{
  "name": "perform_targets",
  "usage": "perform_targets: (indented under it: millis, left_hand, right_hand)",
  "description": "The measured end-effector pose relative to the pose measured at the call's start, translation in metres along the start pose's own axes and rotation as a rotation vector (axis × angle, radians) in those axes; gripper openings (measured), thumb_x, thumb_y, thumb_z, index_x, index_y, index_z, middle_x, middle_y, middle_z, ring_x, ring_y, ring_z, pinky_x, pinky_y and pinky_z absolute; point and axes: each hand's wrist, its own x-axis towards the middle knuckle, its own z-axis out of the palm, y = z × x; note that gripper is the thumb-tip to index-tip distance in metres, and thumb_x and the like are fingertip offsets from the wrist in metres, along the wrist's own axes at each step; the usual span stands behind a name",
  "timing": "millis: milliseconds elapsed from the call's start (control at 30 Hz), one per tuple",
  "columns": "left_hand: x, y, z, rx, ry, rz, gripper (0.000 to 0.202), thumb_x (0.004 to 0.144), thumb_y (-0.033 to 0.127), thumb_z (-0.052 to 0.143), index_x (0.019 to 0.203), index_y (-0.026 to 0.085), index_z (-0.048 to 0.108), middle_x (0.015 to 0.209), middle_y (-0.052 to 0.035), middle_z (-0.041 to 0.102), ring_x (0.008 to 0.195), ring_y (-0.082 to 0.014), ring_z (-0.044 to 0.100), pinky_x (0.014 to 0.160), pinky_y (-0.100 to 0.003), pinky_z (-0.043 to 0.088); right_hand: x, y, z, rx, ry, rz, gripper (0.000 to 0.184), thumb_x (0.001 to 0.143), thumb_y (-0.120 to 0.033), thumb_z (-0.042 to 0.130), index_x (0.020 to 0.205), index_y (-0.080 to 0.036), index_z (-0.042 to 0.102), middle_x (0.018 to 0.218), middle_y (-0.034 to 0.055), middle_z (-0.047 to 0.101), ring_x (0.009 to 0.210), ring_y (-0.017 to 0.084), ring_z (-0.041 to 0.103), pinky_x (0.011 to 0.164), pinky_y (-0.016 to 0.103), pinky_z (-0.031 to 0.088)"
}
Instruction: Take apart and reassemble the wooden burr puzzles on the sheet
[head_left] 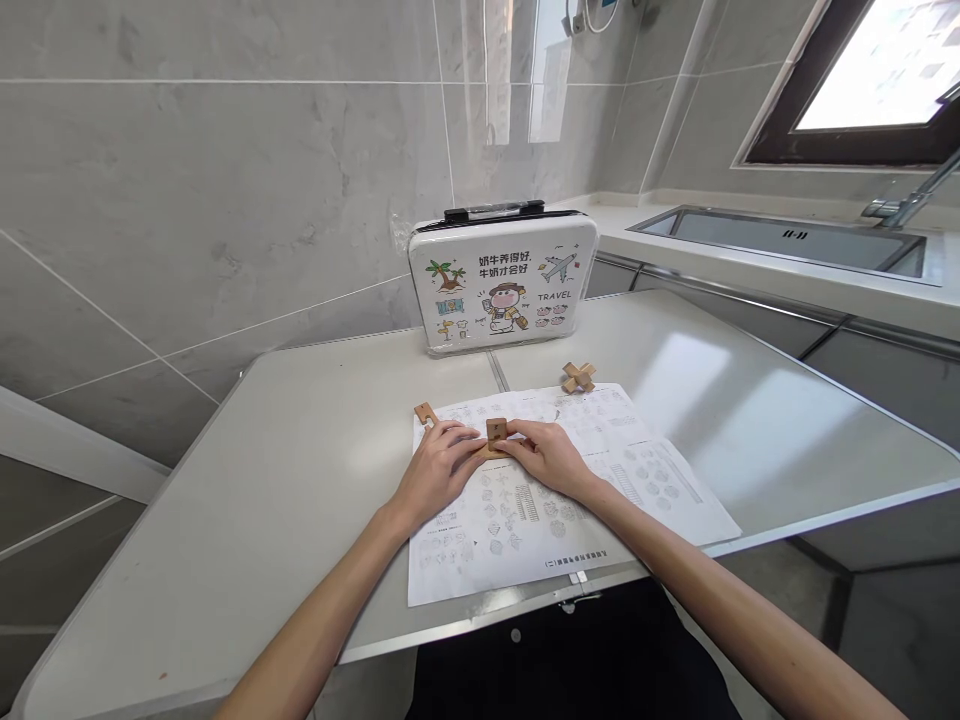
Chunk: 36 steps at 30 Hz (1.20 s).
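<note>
My right hand point(549, 455) has thumb and forefinger closed on an upright wooden puzzle piece point(496, 429), a small brown block with a dark mark on its face. Below it, a lighter wooden piece point(493, 454) lies flat, largely covered by my fingers. My left hand point(441, 468) pinches the left end of these pieces with thumb and forefinger; the exact contact is hidden. Just beyond my left knuckles lies a notched wooden piece point(425, 412). Beneath both hands is a printed instruction sheet point(517, 560) with puzzle diagrams.
A cross-shaped wooden puzzle point(578, 377) sits at the sheet's far edge. Behind it, a white cartoon-printed case point(504, 285) stands against the tiled wall. The folding table point(300, 480) has a seam across its middle. A sink point(780, 240) is set in the counter at right.
</note>
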Motion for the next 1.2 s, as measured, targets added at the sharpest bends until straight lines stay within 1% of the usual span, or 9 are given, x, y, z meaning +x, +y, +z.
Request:
perform_targets:
  millis: [200, 333, 433, 600, 800, 1000, 1200]
  left_hand:
    - [0.0, 0.0002, -0.0003, -0.005, -0.007, -0.008, 0.026, 0.102, 0.034, 0.061, 0.125, 0.028, 0.073, 0.12, -0.0076, 0.073, 0.119, -0.0278, 0.058, 0.1, -0.051, 0.055]
    - [0.0009, 0.0017, -0.0007, -0.009, -0.013, -0.013, 0.027, 0.103, 0.034, 0.06, 0.126, 0.029, 0.073, 0.119, -0.0079, 0.072, 0.119, -0.0279, 0.057, 0.1, -0.052, 0.055]
    - [0.0015, 0.0028, -0.0008, -0.007, -0.017, -0.019, 0.027, 0.103, 0.034, 0.06, 0.125, 0.029, 0.073, 0.119, -0.0077, 0.073, 0.118, -0.028, 0.058, 0.099, -0.052, 0.055]
    - [0.0026, 0.0028, -0.0002, 0.011, -0.011, -0.017, 0.025, 0.102, 0.036, 0.061, 0.122, 0.03, 0.075, 0.118, -0.0073, 0.073, 0.117, -0.0284, 0.058, 0.099, -0.053, 0.055]
    - [0.0028, 0.0007, 0.0022, 0.016, 0.004, -0.011, 0.023, 0.101, 0.036, 0.062, 0.119, 0.03, 0.076, 0.117, -0.0074, 0.074, 0.116, -0.0283, 0.059, 0.098, -0.053, 0.054]
    - [0.0027, 0.0008, 0.0017, 0.019, -0.008, -0.014, 0.024, 0.101, 0.036, 0.062, 0.12, 0.031, 0.076, 0.118, -0.0075, 0.073, 0.117, -0.0285, 0.058, 0.097, -0.052, 0.055]
    - [0.0031, 0.0012, 0.0007, 0.009, -0.014, -0.02, 0.025, 0.102, 0.037, 0.06, 0.121, 0.031, 0.075, 0.117, -0.0081, 0.073, 0.117, -0.0288, 0.059, 0.097, -0.053, 0.055]
  right_hand:
    - [-0.0002, -0.0014, -0.0021, 0.048, -0.017, -0.007, 0.028, 0.104, -0.047, 0.055, 0.097, -0.025, 0.07, 0.09, 0.0019, 0.078, 0.063, 0.018, 0.067, 0.062, 0.029, 0.047]
    - [-0.0002, -0.0049, -0.0041, 0.096, -0.043, 0.041, 0.03, 0.104, -0.049, 0.053, 0.094, -0.025, 0.068, 0.089, 0.0022, 0.078, 0.063, 0.019, 0.069, 0.057, 0.029, 0.048]
    - [-0.0001, -0.0066, -0.0045, 0.118, -0.052, 0.055, 0.031, 0.104, -0.05, 0.052, 0.092, -0.026, 0.067, 0.093, 0.0022, 0.078, 0.064, 0.02, 0.07, 0.055, 0.029, 0.048]
    - [-0.0003, -0.0027, -0.0019, 0.091, -0.037, 0.035, 0.03, 0.105, -0.048, 0.051, 0.09, -0.026, 0.065, 0.092, 0.002, 0.078, 0.067, 0.02, 0.069, 0.059, 0.03, 0.048]
    - [-0.0009, 0.0023, 0.0005, 0.055, -0.025, 0.009, 0.026, 0.104, -0.045, 0.053, 0.092, -0.025, 0.066, 0.09, 0.0018, 0.078, 0.067, 0.019, 0.067, 0.065, 0.031, 0.049]
    - [-0.0021, 0.0017, -0.0006, 0.065, -0.041, 0.01, 0.025, 0.105, -0.044, 0.053, 0.098, -0.026, 0.068, 0.098, 0.0023, 0.079, 0.066, 0.018, 0.066, 0.064, 0.03, 0.048]
    - [-0.0025, 0.0019, -0.0008, 0.058, -0.041, 0.004, 0.025, 0.105, -0.045, 0.052, 0.102, -0.026, 0.069, 0.103, 0.0024, 0.079, 0.066, 0.018, 0.068, 0.066, 0.031, 0.05]
